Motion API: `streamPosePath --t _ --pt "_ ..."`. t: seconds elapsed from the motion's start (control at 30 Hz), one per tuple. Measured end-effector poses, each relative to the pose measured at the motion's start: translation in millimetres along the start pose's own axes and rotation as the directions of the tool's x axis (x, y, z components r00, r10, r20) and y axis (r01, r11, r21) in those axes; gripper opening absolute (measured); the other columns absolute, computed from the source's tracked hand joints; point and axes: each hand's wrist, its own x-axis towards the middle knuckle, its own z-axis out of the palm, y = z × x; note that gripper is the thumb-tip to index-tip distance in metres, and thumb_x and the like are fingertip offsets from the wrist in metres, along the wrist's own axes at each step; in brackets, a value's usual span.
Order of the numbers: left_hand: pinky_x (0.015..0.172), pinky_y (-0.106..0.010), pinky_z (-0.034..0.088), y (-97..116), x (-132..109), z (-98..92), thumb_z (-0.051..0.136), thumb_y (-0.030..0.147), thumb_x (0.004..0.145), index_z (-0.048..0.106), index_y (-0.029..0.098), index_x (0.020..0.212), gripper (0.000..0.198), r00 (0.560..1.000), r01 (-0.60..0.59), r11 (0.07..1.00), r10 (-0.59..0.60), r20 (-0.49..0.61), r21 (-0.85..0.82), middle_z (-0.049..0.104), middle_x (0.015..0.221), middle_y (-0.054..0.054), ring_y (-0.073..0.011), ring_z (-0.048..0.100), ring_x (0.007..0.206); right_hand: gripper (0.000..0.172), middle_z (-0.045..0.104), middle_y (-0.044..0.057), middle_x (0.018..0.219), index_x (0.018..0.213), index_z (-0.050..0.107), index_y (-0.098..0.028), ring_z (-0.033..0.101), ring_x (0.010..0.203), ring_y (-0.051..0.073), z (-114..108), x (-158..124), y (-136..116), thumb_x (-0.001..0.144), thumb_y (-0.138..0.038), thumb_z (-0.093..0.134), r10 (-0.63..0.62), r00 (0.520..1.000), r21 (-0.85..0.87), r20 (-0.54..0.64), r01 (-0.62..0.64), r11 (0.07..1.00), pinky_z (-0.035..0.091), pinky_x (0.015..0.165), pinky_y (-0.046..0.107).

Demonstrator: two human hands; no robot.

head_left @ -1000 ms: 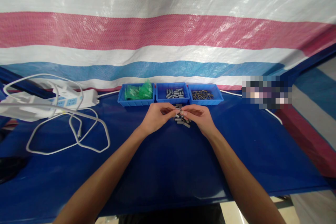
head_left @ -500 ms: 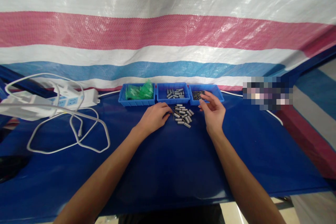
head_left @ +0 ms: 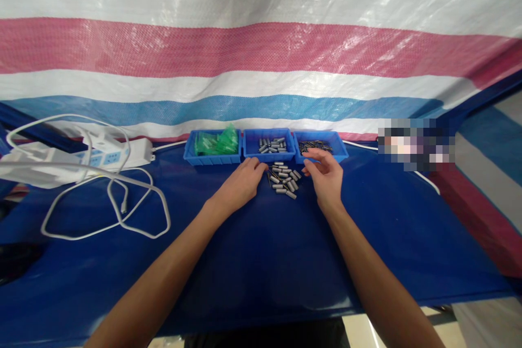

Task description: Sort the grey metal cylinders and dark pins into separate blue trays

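A loose pile of silver metal cylinders (head_left: 281,176), with a few thin dark screws among them, lies on the blue table. At the pile's left edge is my left hand (head_left: 242,180), its fingers closed together; what they pinch, if anything, is too small to make out. My right hand (head_left: 327,178) hovers right of the pile, in front of the right blue bin (head_left: 340,153), thumb and fingers apart, with nothing visible between them. That bin contains many thin dark screws (head_left: 316,146). More silver cylinders (head_left: 272,145) sit in the middle blue bin (head_left: 269,157).
The left blue bin (head_left: 212,160) holds green plastic bags (head_left: 218,142). White power strips (head_left: 122,153) and a looped white cable (head_left: 167,212) occupy the table's left side. Behind the bins hangs a striped plastic sheet (head_left: 261,49). A pixelated patch covers the right back.
My right hand has pulled back from the screw bin, slightly left and toward me, uncovering more of the screws. My left hand's fingers have shifted a little at the pile's edge.
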Motion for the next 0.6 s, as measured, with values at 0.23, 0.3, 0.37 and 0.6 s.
streamPosePath --t 0.23,0.3,0.37,0.6 --pt "0.083 -0.031 0.058 14 9 -16.9 0.068 0.02 0.092 0.075 0.015 0.096 0.009 0.955 0.115 0.779 -0.257 -0.148 -0.616 0.077 0.091 -0.006 -0.0181 0.072 0.081 0.024 0.077 0.002 0.092 0.105 0.073 -0.025 0.067 0.064 0.015 3 -4 -9 0.083 -0.032 0.079 -0.012 0.992 0.058 0.126 0.005 0.998 0.057 0.063 0.03" --pt "0.083 -0.031 0.059 16 10 -17.4 0.073 0.027 0.089 0.076 0.015 0.093 0.013 0.938 0.151 0.619 -0.335 -0.086 -0.771 0.079 0.09 -0.006 -0.0194 0.074 0.083 0.025 0.078 0.002 0.092 0.107 0.073 -0.026 0.069 0.067 0.016 5 -7 -14 0.084 -0.034 0.08 0.0 0.977 0.053 0.214 -0.012 0.999 0.058 0.065 0.031" --pt "0.084 -0.031 0.059 16 10 -16.1 0.078 0.032 0.085 0.076 0.015 0.091 0.019 0.928 0.167 0.482 -0.373 -0.029 -0.86 0.08 0.091 -0.007 -0.0206 0.076 0.085 0.03 0.079 0.003 0.094 0.11 0.074 -0.026 0.071 0.072 0.018 7 -11 -17 0.083 -0.037 0.081 0.026 0.952 0.047 0.306 -0.043 0.998 0.058 0.067 0.032" --pt "0.072 -0.026 0.054 17 11 -11.2 0.081 0.041 0.082 0.073 0.014 0.082 0.028 0.905 0.202 0.433 -0.426 -0.003 -0.878 0.075 0.078 -0.005 -0.0163 0.07 0.073 0.036 0.081 0.006 0.095 0.11 0.077 -0.025 0.075 0.082 0.021 8 -14 -19 0.079 -0.04 0.086 0.135 0.881 0.09 0.454 -0.196 0.977 0.059 0.069 0.032"
